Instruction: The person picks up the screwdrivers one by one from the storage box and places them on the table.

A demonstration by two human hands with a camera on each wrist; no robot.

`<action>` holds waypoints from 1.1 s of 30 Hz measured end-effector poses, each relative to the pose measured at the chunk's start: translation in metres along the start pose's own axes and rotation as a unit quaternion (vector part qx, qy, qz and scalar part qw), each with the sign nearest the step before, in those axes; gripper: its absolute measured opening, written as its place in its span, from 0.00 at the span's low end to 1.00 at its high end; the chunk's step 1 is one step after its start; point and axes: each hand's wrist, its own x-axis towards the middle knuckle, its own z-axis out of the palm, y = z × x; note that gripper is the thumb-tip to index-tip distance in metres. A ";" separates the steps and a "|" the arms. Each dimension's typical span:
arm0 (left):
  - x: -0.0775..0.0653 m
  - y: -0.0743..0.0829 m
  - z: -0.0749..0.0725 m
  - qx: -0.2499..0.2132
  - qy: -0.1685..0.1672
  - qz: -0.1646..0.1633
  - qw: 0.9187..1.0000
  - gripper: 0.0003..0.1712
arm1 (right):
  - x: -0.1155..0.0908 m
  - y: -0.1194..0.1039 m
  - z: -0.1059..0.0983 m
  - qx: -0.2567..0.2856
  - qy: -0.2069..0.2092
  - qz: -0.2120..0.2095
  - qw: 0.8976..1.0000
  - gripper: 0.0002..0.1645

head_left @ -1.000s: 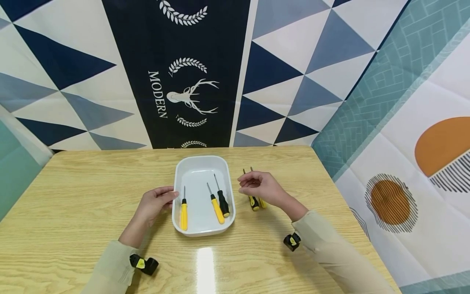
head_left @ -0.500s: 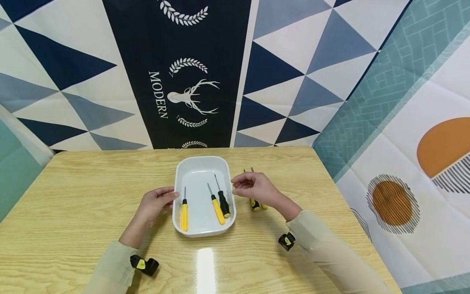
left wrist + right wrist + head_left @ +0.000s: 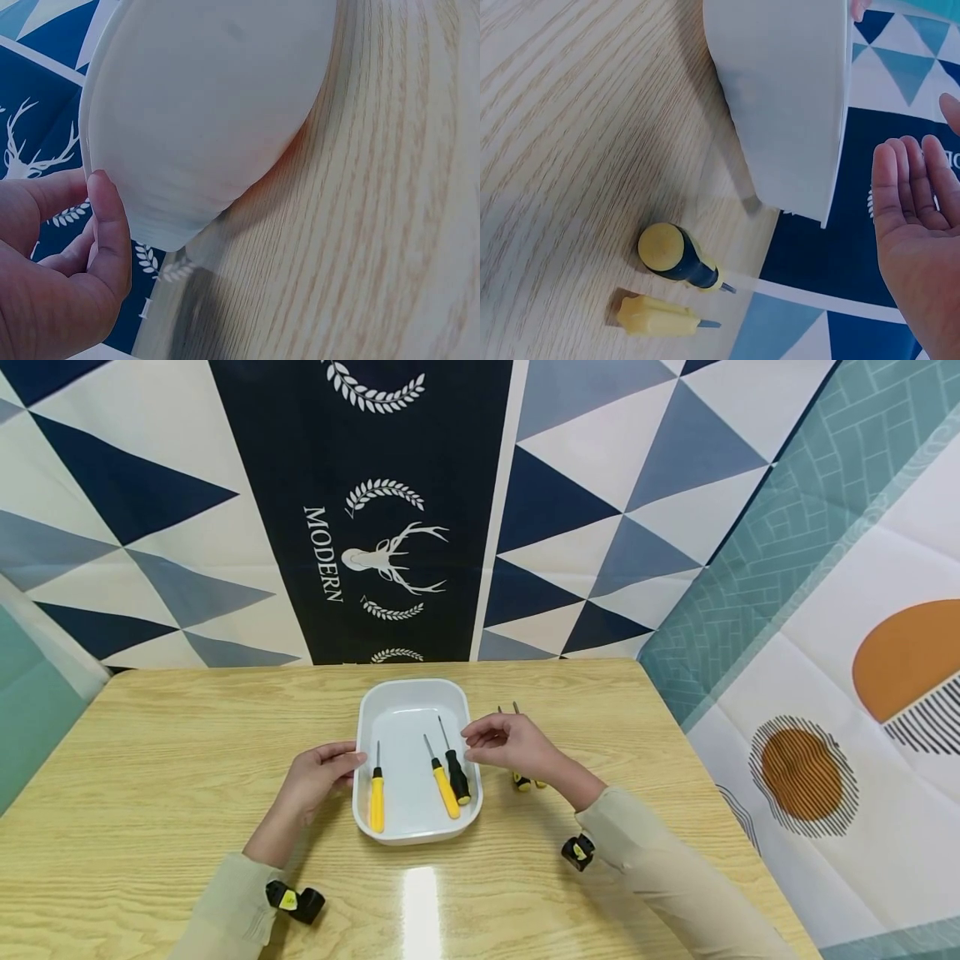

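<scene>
A white tray (image 3: pixel 405 739) stands on the wooden table. Lying in it are a yellow screwdriver (image 3: pixel 377 802) at the left, and a second yellow screwdriver (image 3: pixel 446 792) beside a black one (image 3: pixel 457 778) at the right. My left hand (image 3: pixel 313 779) pinches the tray's left rim, thumb over the edge, fingers outside. Over the right rim hovers my right hand (image 3: pixel 522 749), fingers slightly bent and nothing between them. Behind it, partly hidden in the head view, two more screwdrivers lie on the table: one black and yellow (image 3: pixel 679 256), the other yellow (image 3: pixel 656 316).
The wooden table (image 3: pixel 187 735) ends at a wall covered with patterned cloth (image 3: pixel 390 527) at the back. More printed cloth (image 3: pixel 810 777) hangs along the right side. Black wrist cameras (image 3: pixel 295 900) sit at both sleeves.
My right hand has moved left from above the table screwdrivers to the tray's right rim. The left hand, tray and screwdrivers stay as they were.
</scene>
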 end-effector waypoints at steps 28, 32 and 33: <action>0.000 0.001 0.000 0.001 0.000 -0.003 1.000 0.28 | 0.010 -0.005 0.021 0.007 -0.028 -0.021 0.999 0.20; -0.001 0.001 0.000 0.000 -0.002 -0.002 1.000 0.29 | 0.012 -0.006 0.024 0.004 -0.030 -0.019 0.999 0.20; -0.001 0.001 0.000 0.000 -0.001 -0.002 1.000 0.29 | 0.012 -0.006 0.025 0.003 -0.031 -0.018 0.999 0.20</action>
